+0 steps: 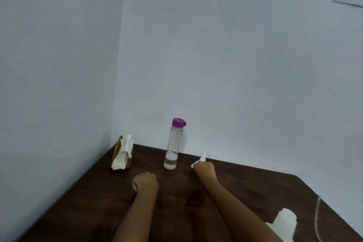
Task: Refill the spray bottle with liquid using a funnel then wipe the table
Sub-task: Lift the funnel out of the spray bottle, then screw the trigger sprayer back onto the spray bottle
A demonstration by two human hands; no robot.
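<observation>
On the dark wooden table (pixel 84 208) stands a tall clear bottle (pixel 172 145) with a purple cap, a little pale liquid at its bottom. My right hand (pixel 204 170) grips a white tissue (pixel 202 157) just right of that bottle, down on the tabletop. My left hand (pixel 145 181) rests on the table in front of the bottle, fingers curled, holding nothing. A white object (pixel 283 222), possibly the spray bottle's head, lies at the near right, partly hidden by my right forearm. No funnel is visible.
A brown tissue pack (pixel 122 156) with white tissues sticking out stands in the back left corner. Walls close the table at the back and left. A thin pale cord (pixel 317 220) hangs at the table's right edge.
</observation>
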